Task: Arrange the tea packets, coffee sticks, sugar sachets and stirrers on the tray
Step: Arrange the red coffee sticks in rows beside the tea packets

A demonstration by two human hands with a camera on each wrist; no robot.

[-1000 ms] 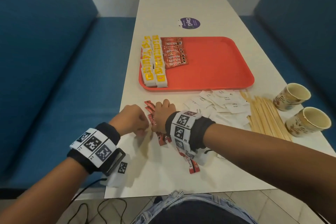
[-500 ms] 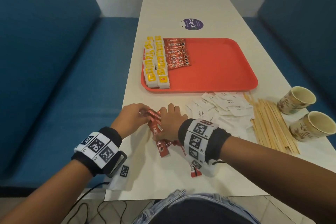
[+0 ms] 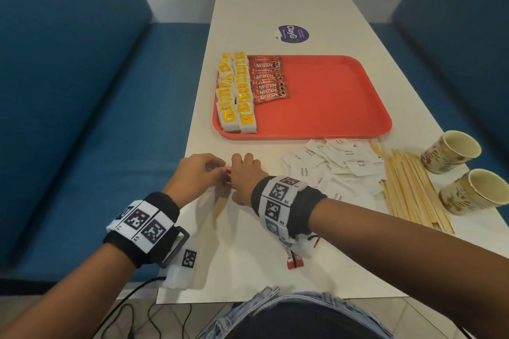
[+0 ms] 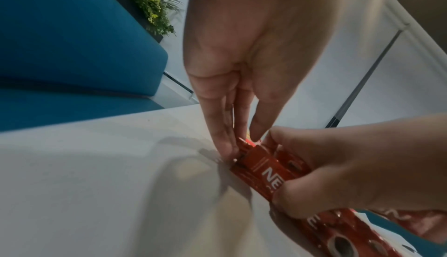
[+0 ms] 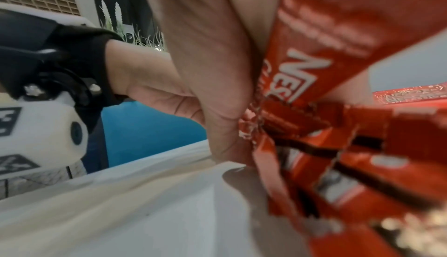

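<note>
On the white table, in front of the red tray [image 3: 330,96], both hands meet around a bundle of red coffee sticks [image 3: 228,173]. My right hand [image 3: 243,173] grips the bundle [image 4: 268,175] round its middle. My left hand [image 4: 241,140] pinches the sticks' end between thumb and fingers. The right wrist view shows the sticks [image 5: 326,137] close up and blurred. Yellow tea packets [image 3: 237,93] and a row of coffee sticks [image 3: 270,80] lie at the tray's left end. White sugar sachets [image 3: 336,162] and wooden stirrers [image 3: 413,187] lie on the table to the right.
One loose coffee stick [image 3: 293,260] lies under my right forearm. Two paper cups [image 3: 451,150] [image 3: 479,190] stand at the table's right edge beside the stirrers. A purple sticker [image 3: 292,33] is beyond the tray. Blue bench seats [image 3: 82,118] flank the table.
The red sticks that lay spread under my right wrist are now gathered into one bundle between both hands. Both hands have closed in on it.
</note>
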